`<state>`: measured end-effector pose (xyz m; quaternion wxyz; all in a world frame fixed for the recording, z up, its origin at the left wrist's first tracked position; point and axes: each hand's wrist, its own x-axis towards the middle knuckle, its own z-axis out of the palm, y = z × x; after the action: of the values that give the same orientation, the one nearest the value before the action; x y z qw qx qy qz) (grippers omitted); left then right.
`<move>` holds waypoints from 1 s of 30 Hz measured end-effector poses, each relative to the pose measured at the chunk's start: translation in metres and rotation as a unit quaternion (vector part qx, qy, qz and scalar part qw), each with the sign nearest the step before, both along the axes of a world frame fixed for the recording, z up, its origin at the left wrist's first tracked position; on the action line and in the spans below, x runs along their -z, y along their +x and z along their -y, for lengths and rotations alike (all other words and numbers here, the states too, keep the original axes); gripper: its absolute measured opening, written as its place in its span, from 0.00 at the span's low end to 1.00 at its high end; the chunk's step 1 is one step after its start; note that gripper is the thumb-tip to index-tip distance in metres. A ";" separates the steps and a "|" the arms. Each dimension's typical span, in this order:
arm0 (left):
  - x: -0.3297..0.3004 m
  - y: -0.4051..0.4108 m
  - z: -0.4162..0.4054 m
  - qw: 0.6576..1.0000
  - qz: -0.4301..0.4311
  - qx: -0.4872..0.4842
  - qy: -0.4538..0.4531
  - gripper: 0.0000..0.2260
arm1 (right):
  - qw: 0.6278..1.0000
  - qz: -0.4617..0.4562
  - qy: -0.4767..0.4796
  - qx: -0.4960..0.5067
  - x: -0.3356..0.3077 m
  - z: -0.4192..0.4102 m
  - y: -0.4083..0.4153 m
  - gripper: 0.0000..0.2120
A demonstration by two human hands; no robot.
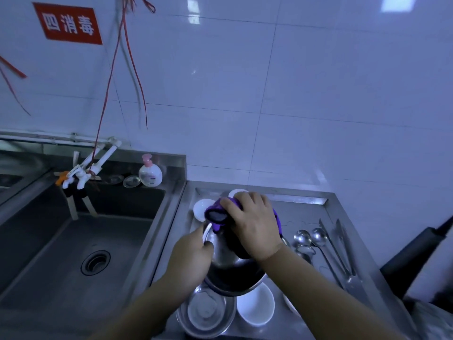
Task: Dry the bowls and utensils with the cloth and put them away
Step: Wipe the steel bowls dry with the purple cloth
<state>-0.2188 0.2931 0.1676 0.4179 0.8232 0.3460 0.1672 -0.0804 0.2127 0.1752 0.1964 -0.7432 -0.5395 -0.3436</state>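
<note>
My left hand (192, 253) grips the rim of a steel bowl (232, 271), held tilted above the draining counter (306, 207). My right hand (252, 222) presses a purple cloth (217, 213) against the bowl's upper side, fingers curled over the cloth. Below the held bowl sit another steel bowl (206, 312) and a white bowl (256, 307). Two small white bowls (202, 209) lie behind the cloth, one partly hidden. Steel ladles (311, 238) and tongs (343, 249) lie to the right on the counter.
A deep steel sink (81, 241) with a drain lies to the left, with white taps (78, 175) above it. A soap pump bottle (150, 174) and small glass dishes (125, 180) stand on the sink's back ledge. A dark object (416, 256) stands at the counter's right edge.
</note>
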 end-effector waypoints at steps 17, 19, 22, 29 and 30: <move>0.005 0.003 0.001 0.960 0.238 -0.122 -0.085 0.14 | 0.790 -0.548 0.239 0.138 0.032 0.019 -0.010 0.12; 0.002 0.004 -0.004 0.949 0.270 -0.106 -0.121 0.14 | 0.767 -0.562 0.289 0.114 0.035 0.020 -0.015 0.12; -0.004 0.012 -0.016 0.961 0.203 -0.069 -0.174 0.13 | 0.761 -0.544 0.334 0.117 0.035 0.025 -0.010 0.13; -0.018 0.009 0.015 0.916 0.188 -0.178 -0.307 0.17 | 0.823 -0.416 0.336 0.191 0.035 0.041 0.017 0.14; -0.019 0.010 0.019 0.882 0.208 -0.171 -0.386 0.13 | 0.845 -0.380 0.324 0.190 0.036 0.043 0.017 0.13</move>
<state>-0.2092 0.2744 0.1870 0.7302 0.4705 0.4236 0.2569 -0.0631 0.1699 0.1391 0.5467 -0.7976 -0.1283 -0.2203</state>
